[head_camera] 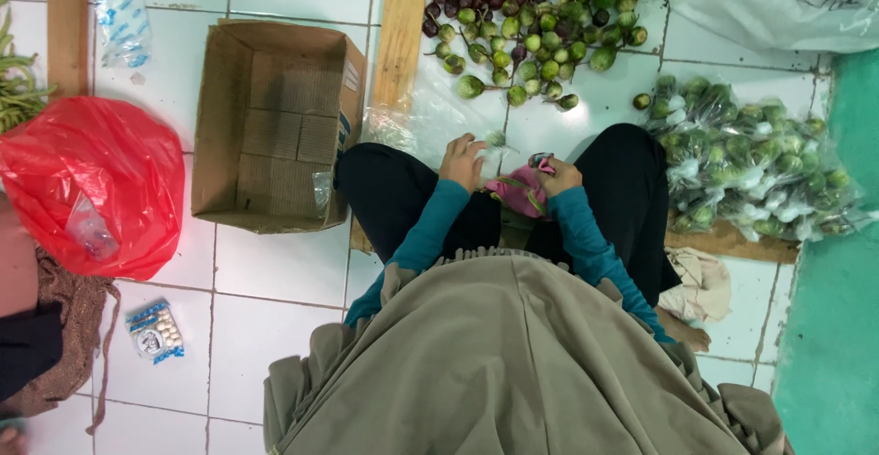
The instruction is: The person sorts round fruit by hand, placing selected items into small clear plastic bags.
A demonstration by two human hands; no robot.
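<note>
Olive-brown cloth [513, 363], soft and gathered in folds, fills the bottom of the view closest to the camera; teal sleeves [586, 235] run out from under it over black trousers [632, 180]; the person sits on a white tiled floor [275, 272]. Left hand [463, 160] has its fingers curled around a small clear plastic bag [495, 140], pinching it near the knee; right hand [557, 177] is closed on a pink scrap of cloth or plastic [518, 195] lying in the lap, and what else it grips I cannot tell. Just ahead of the hands lies a loose heap of small round fruits [540, 34], glossy green at the near side and dark purple farther off, spread on a clear sheet; beside the right knee sits a pile of the same green fruits sealed in small clear bags [751, 162], resting partly on a wooden plank [732, 240]. A white sack [778, 2] lies in the far right corner. Left of the person stands an open brown cardboard box [275, 125], corrugated; beyond it a crumpled shiny red plastic bag [92, 180]; near it on the tiles a small clear packet with blue edging [156, 331], holding pale round pieces; a long clear packet with blue print [119, 6] lies at the top left.
</note>
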